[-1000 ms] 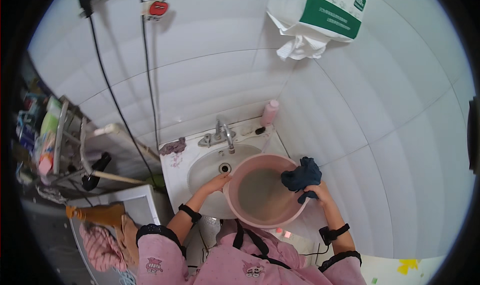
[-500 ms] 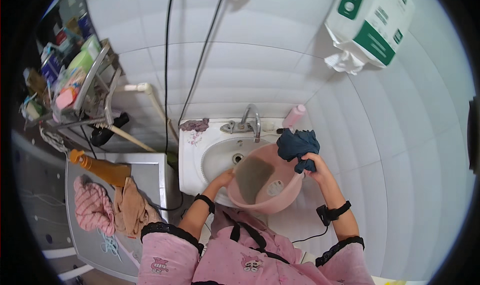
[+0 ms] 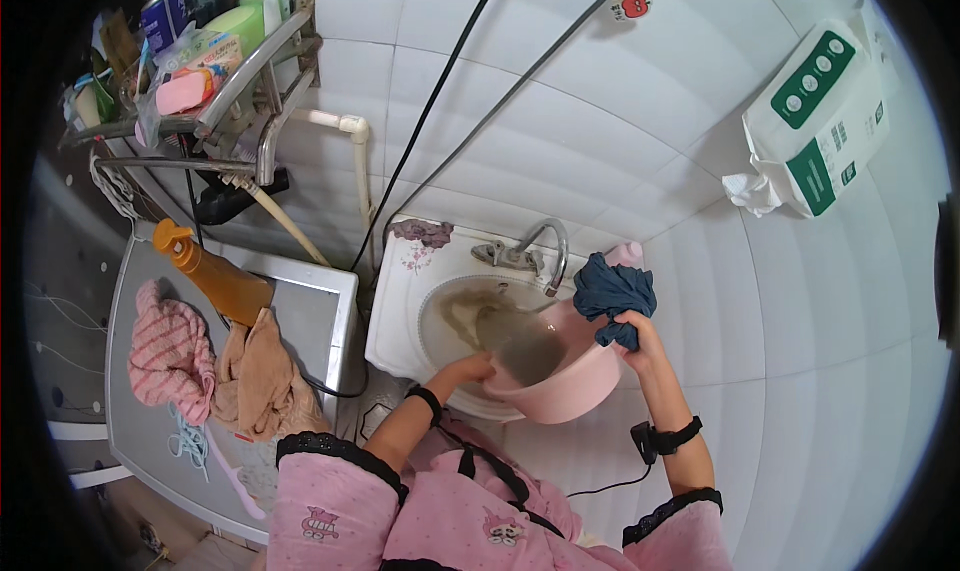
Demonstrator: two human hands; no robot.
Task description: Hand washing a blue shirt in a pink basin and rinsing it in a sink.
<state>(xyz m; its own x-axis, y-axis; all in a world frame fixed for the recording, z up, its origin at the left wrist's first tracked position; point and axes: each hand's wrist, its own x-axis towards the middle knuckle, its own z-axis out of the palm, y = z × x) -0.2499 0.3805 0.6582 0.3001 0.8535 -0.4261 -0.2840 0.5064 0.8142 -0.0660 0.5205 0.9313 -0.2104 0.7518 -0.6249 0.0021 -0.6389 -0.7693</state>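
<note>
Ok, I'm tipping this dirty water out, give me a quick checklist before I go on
1. Left hand grips the basin rim: ok.
2. Right hand holds the basin's other side along with the blue cloth: ok.
3. Basin tilted toward the sink, murky water landing inside the bowl: ok.
4. Sink draining: cannot tell, brown water is pooled in it.
5. Tap off: ok, no stream visible.
6. Cloth clear of the dirty water: ok, bunched above the rim.
</note>
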